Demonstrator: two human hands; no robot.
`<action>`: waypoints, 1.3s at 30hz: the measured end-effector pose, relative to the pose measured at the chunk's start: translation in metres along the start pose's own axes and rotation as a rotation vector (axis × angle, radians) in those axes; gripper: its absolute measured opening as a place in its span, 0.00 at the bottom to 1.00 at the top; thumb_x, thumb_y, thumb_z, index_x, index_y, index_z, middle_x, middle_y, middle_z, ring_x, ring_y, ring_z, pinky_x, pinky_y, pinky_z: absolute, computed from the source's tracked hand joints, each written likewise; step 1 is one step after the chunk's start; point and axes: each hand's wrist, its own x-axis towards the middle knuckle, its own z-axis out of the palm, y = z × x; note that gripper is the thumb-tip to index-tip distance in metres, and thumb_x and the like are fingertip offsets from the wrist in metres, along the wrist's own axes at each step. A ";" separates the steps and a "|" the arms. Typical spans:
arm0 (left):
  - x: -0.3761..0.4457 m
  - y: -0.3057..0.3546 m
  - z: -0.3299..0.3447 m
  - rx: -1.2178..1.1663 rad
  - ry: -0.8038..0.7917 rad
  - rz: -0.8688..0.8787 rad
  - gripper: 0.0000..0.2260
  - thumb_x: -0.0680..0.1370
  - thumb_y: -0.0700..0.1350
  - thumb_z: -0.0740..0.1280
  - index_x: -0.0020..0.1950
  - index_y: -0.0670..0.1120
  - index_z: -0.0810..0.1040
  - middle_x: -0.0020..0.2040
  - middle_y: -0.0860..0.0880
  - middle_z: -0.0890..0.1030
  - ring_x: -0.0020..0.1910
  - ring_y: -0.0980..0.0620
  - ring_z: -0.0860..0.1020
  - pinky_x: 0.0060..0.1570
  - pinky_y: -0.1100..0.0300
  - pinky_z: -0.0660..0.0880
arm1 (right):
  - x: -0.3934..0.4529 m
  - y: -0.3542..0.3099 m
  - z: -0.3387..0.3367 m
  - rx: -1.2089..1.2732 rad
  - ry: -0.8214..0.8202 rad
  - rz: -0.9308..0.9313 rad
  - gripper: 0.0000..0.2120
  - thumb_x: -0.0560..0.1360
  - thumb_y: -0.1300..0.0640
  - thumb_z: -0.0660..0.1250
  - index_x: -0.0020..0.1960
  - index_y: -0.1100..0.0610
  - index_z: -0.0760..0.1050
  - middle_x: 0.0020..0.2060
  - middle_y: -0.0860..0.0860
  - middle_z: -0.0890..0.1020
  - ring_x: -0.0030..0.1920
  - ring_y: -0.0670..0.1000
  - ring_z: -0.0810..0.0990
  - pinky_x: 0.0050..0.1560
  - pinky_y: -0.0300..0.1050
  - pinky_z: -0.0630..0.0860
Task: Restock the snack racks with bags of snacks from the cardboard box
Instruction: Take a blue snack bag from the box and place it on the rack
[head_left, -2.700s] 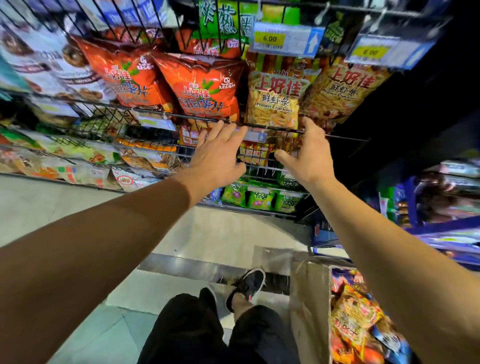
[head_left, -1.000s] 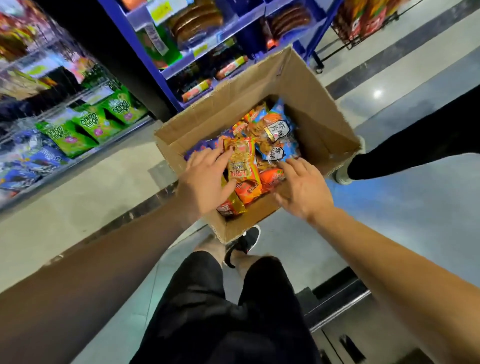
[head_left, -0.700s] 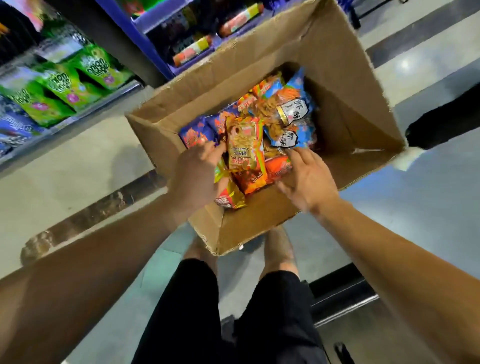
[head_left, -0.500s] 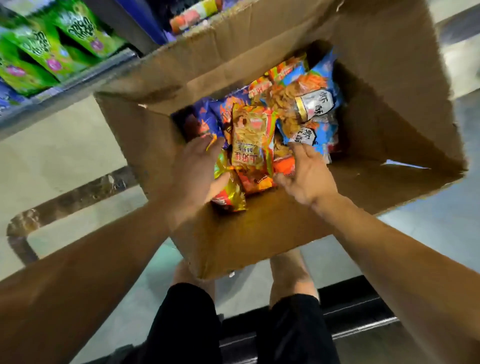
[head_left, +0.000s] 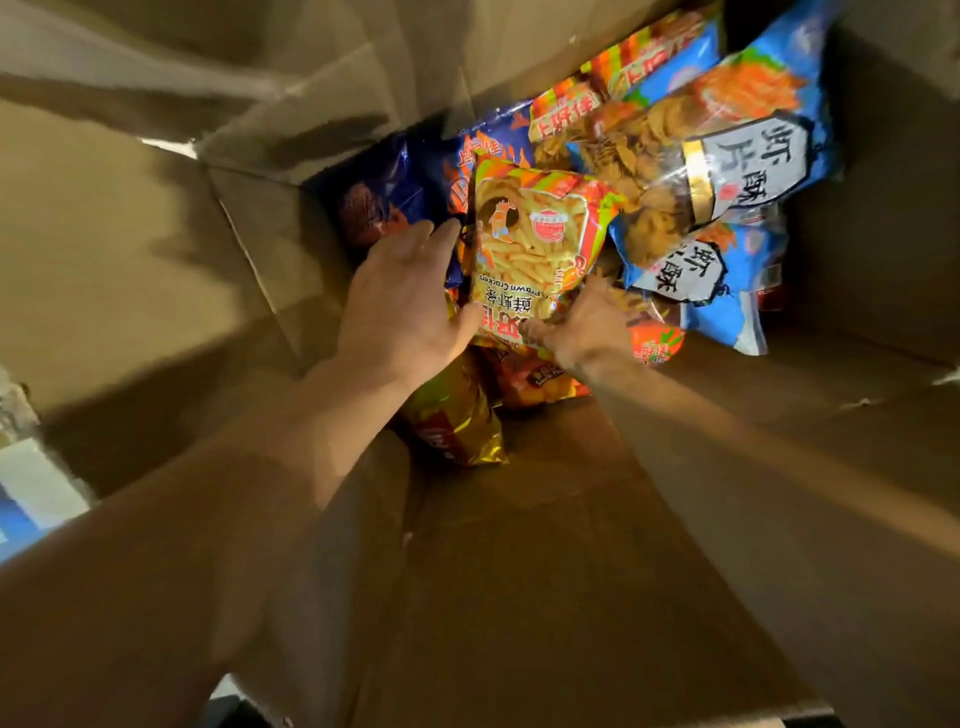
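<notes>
Both hands inside cardboard box (head_left: 545, 545), left hand (head_left: 400, 301), right hand (head_left: 587, 325) gripping prawn cracker bag (head_left: 530, 244) between them.

I see a matt brown cardboard box (head_left: 519, 571), its walls creased and rough-edged. The snack bags (head_left: 535, 244) inside look like glossy plastic film, one gold bag (head_left: 457, 421) foil-shiny and crinkled.

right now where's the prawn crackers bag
In the head view the prawn crackers bag lies inside the cardboard box, on top of the pile, between the left hand and right hand, left of the blue bags.
</notes>
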 end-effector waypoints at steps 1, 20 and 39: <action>0.001 0.000 -0.001 -0.008 -0.006 -0.006 0.37 0.77 0.56 0.70 0.80 0.47 0.57 0.78 0.45 0.63 0.77 0.44 0.60 0.75 0.49 0.61 | -0.001 0.000 0.001 -0.025 0.012 -0.011 0.36 0.72 0.49 0.77 0.71 0.61 0.63 0.67 0.58 0.74 0.67 0.58 0.75 0.64 0.48 0.71; -0.040 0.044 -0.082 -0.058 0.046 0.111 0.29 0.72 0.55 0.76 0.71 0.49 0.73 0.64 0.46 0.79 0.62 0.44 0.77 0.60 0.51 0.73 | -0.122 -0.042 -0.130 -0.555 0.458 -0.693 0.39 0.69 0.61 0.73 0.77 0.50 0.64 0.76 0.52 0.66 0.76 0.59 0.62 0.76 0.67 0.46; -0.038 0.044 -0.071 -1.275 -0.333 -0.393 0.12 0.74 0.43 0.74 0.56 0.53 0.82 0.54 0.50 0.86 0.53 0.50 0.84 0.59 0.46 0.79 | -0.093 -0.023 -0.128 0.924 -0.145 0.039 0.33 0.70 0.42 0.76 0.71 0.51 0.70 0.60 0.50 0.83 0.56 0.54 0.85 0.57 0.56 0.81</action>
